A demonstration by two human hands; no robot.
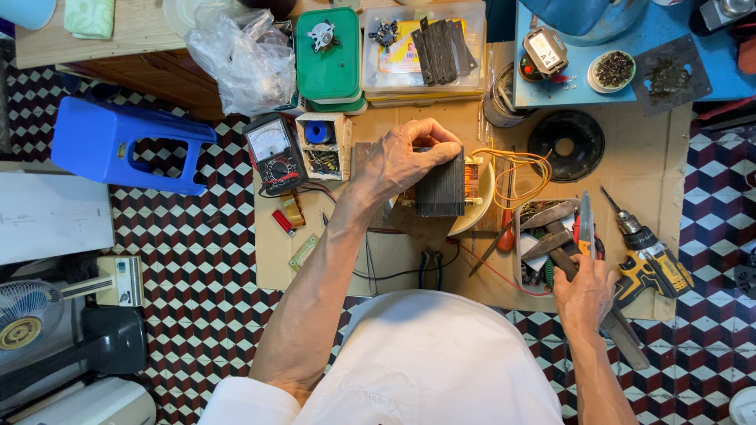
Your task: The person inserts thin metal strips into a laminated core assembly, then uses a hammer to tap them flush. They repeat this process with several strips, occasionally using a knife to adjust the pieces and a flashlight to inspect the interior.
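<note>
The left hand (405,157) lies curled over a dark, ribbed block of stacked steel plates with copper-coloured winding at its core (443,185), fingers wrapped over the top edge and thumb on the near side. The block sits on a flat sheet of brown cardboard (394,260) spread over the checkered tile floor, partly over a pale shallow bowl (480,206), with orange wire leads (516,167) looping off to its right. It looks dense and heavy for its bulk, rigid, with thin plate edges that could bite; the broad flat faces seem the safest place to clamp it, well clear of the softer winding and the leads.

The right hand (584,293) is closed around a thin, flat grey metal blade (586,222) (what kind of tool I cannot tell), held upright above an open tub of mixed hand tools (551,244). A yellow-and-black cordless drill (650,260) lies just beside it, and a black analogue meter (273,151) rests to the left.
</note>
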